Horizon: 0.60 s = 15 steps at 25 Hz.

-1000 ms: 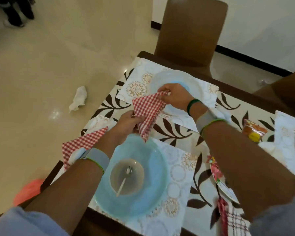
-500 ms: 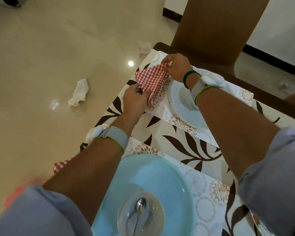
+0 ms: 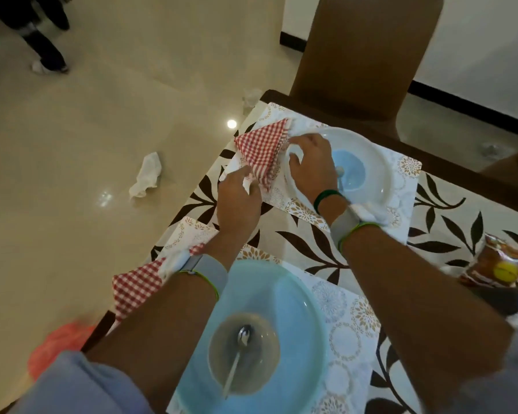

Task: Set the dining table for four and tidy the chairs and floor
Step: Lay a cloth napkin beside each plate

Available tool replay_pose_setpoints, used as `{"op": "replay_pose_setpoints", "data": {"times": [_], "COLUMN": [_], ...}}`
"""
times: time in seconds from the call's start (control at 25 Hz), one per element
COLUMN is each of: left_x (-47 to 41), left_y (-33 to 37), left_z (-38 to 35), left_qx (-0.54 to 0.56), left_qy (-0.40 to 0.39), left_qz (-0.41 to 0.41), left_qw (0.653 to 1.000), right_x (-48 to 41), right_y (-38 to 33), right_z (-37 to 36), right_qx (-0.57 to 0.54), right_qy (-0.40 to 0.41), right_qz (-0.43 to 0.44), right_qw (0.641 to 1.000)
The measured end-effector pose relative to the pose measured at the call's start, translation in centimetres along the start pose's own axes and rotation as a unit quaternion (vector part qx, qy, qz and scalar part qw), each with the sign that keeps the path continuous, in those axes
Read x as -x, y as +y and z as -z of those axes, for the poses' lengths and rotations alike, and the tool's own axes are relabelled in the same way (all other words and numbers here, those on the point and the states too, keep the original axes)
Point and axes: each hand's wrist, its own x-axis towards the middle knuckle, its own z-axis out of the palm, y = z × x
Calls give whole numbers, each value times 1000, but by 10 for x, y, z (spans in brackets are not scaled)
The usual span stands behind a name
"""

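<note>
Two settings now have napkins: checked napkin (image 3: 262,153) lies beside far plate (image 3: 374,189); left hand (image 3: 237,201) fingers pinch its tip, right hand (image 3: 311,167) fingers rest relaxed against its edge.

The chair (image 3: 365,55) blocks the far edge; the bare tablecloth (image 3: 299,243) strip seems passable.

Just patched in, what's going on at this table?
A person is arranging a folded red-and-white checked napkin beside the far white plate. The left hand is at its near corner, the right hand over its edge and the plate's rim. The near pale blue plate has a second checked napkin beside it. A crumpled white tissue lies on the floor.
</note>
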Motion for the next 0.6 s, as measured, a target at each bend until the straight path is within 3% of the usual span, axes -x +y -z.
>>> {"op": "replay_pose_setpoints", "data": {"times": [0.16,0.32,0.4,0.6], "left_x": [87,195,267,387], "left_y": [52,78,86,79], "left_z": [-2,-22,-36,-54], "left_qx": [-26,-61,-68,-141], "left_qy": [-52,-144,-204,-352], "left_qz": [-71,-165,-211,-210], "left_qw": [996,974,954,901], "right_x": [125,253,326,469], "right_y": [2,43,66,114], "right_z": [64,124,172,246], "right_qx": [-54,17,39,114], "right_qy": [58,52,70,61], "right_qz": [-51,-37,-76,-123], "right_qw": [996,998,994,984]}}
